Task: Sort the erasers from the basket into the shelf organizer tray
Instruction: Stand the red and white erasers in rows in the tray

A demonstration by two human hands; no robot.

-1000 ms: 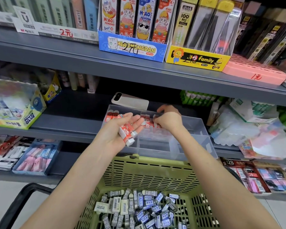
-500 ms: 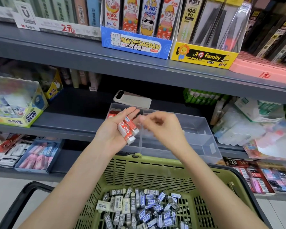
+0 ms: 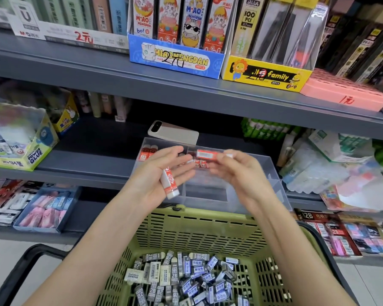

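Pinching rectangular red-sleeved eraser (image 3: 207, 155), clear plastic tray (image 3: 272, 171)

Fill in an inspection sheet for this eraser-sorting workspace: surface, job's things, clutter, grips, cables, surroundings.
Surface: grey shelf carrying the clear organizer tray.
Job's things: green basket holding grey- and blue-sleeved erasers; stored red erasers in the tray's rear compartments.
Clutter: phone on the shelf behind the tray.
Grips: left grip open, first red eraser lying on its palm; right grip pinching the second red eraser above the tray.
Cables: nothing seen.
Surroundings: glue box to the left; packaged stationery on the shelves above.
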